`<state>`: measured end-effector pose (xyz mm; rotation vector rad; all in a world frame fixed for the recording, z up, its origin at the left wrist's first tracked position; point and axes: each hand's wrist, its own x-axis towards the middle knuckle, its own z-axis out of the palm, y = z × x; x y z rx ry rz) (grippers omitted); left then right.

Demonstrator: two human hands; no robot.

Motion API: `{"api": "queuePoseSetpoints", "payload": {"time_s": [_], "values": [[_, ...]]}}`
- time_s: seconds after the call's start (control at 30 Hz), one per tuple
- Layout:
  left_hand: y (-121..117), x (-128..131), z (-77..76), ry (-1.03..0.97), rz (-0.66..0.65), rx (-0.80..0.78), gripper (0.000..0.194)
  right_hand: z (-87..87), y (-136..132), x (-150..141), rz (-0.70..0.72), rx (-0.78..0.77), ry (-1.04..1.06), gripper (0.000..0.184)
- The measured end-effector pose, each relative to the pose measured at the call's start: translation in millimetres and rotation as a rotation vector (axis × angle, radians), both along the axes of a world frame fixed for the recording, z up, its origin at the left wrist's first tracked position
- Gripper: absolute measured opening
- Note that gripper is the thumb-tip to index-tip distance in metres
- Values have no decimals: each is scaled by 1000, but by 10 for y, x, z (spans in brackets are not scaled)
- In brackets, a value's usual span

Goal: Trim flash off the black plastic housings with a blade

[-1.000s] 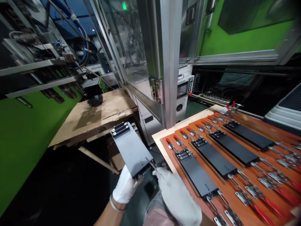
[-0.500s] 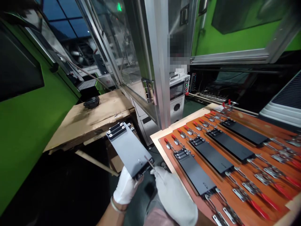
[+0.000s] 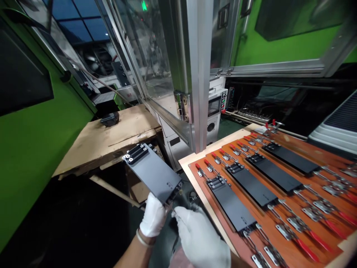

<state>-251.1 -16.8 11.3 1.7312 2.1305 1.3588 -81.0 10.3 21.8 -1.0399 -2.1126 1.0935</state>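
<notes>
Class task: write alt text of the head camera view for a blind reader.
A white-gloved left hand holds a dark grey plate, the gloved right hand just below it, beside an orange board of black plates under red-handled toggle clamps.

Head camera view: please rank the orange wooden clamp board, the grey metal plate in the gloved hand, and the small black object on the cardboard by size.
Largest: orange wooden clamp board. Then grey metal plate, though nearness to the camera may exaggerate it. Smallest: small black object.
</notes>
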Motion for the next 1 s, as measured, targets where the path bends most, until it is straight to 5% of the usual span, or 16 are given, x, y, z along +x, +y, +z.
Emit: {"api": "queuePoseSetpoints", "payload": {"time_s": [0.2,0.33,0.6,0.83,1.0], "values": [[0,-16,5,-189,6,-2,18,84,35,-56,40,-63,-36,31],[-31,-19,41,-692,-82,-67,10,111,104,51,126,-24,-10,31],[-99,8,71,-1405,-296,-207,28,193,596,506,291,307,-23,33],[-103,25,106,-1493,-471,-275,29,220,697,509,453,652,-64,35],[-96,14,136,-1510,-486,-289,27,233,709,483,477,569,-10,26]]}}
